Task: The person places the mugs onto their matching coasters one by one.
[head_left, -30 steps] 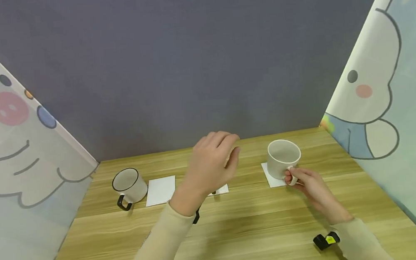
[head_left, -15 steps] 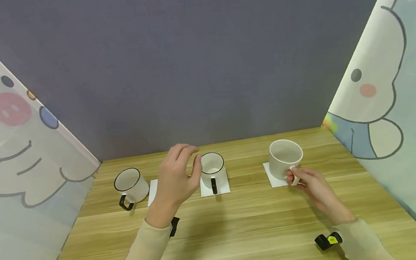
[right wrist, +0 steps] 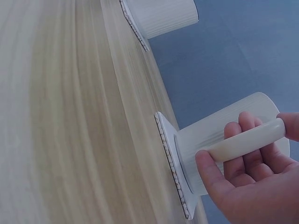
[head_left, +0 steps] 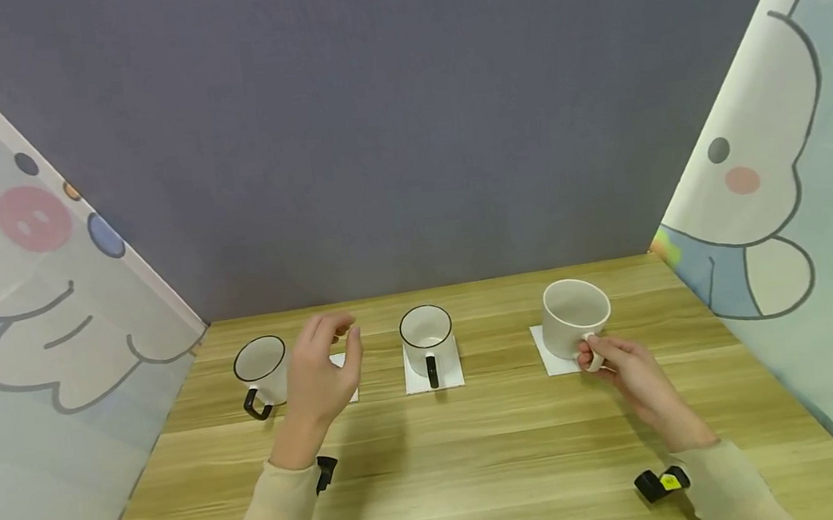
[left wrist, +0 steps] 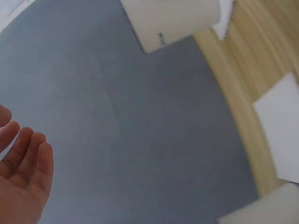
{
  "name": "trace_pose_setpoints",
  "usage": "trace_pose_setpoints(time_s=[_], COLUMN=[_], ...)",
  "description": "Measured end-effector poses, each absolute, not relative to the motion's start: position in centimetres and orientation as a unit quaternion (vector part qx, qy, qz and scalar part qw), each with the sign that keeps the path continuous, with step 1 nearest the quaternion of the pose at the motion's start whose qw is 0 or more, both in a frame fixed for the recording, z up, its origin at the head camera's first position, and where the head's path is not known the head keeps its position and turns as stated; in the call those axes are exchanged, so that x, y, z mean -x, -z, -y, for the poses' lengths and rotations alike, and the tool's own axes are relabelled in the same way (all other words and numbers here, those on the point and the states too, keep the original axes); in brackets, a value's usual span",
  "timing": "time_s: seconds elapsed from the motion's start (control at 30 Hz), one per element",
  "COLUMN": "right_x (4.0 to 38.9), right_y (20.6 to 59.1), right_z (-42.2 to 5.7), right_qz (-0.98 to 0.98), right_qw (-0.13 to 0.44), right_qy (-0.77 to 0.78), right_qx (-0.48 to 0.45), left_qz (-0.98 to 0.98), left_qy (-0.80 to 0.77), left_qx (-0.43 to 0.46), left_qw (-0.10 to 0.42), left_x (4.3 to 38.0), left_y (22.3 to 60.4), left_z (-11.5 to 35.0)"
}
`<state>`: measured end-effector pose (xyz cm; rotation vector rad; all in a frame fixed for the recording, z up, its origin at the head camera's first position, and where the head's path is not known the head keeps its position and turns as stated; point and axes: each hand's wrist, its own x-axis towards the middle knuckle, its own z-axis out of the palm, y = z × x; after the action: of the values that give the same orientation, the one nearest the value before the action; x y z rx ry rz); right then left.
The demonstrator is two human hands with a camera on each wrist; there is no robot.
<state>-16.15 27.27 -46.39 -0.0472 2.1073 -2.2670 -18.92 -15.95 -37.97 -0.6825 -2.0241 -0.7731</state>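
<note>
My right hand [head_left: 634, 377] grips the handle of an all-white mug [head_left: 565, 336], which stands upright on a white square coaster [head_left: 549, 358]. In the right wrist view, fingers curl through and around that mug's handle [right wrist: 250, 140]. To the left, my left hand [head_left: 317, 378] hovers with loosely bent fingers and holds nothing. It is between a black-rimmed white mug with a black handle [head_left: 265, 375] and a similar mug [head_left: 425, 353] in the middle. Behind the left hand, a white coaster [head_left: 352, 395] is mostly hidden; the left wrist view shows a bare coaster [left wrist: 282, 133].
The middle mug stands on its own white coaster [head_left: 455, 373], while the leftmost mug is directly on the wooden table [head_left: 497, 470]. A grey panel [head_left: 404, 127] rises behind the table, and printed cartoon sheets flank both sides. Black wrist straps show on both sleeves.
My left hand has moved left and lower, from in front of the middle mug to the coaster beside the leftmost mug, uncovering the middle mug. My right hand keeps its grip on the white mug's handle.
</note>
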Motion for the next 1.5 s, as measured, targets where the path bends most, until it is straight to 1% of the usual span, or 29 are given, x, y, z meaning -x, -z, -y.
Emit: trace_pose_setpoints(time_s=[0.2, 0.57, 0.77, 1.03, 1.3, 1.5], right_x=[16.1, 16.0, 16.1, 16.2, 16.2, 16.3], right_y=[46.5, 46.3, 46.2, 46.4, 46.3, 46.4], right_z=[-27.3, -27.4, -27.4, -27.4, -27.4, -27.4], right_qz=[-0.683, -0.676, -0.675, -0.677, -0.678, -0.679], right_qw=[0.023, 0.021, 0.02, 0.021, 0.022, 0.021], right_qy=[0.73, 0.736, 0.737, 0.736, 0.735, 0.734], right_qx=[0.015, 0.012, 0.008, 0.01, 0.01, 0.01], left_qz=[0.805, 0.845, 0.856, 0.874, 0.896, 0.911], left_qy=[0.333, 0.304, 0.287, 0.26, 0.265, 0.29], left_qx=[0.237, 0.176, 0.145, 0.1, 0.039, -0.031], left_qw=[0.43, 0.404, 0.406, 0.398, 0.355, 0.292], left_x=[19.3, 19.0, 19.1, 18.3, 17.6, 17.0], left_y=[39.5, 42.0, 43.1, 44.3, 45.1, 45.4], left_z=[18.2, 22.2, 24.1, 26.6, 29.2, 30.2])
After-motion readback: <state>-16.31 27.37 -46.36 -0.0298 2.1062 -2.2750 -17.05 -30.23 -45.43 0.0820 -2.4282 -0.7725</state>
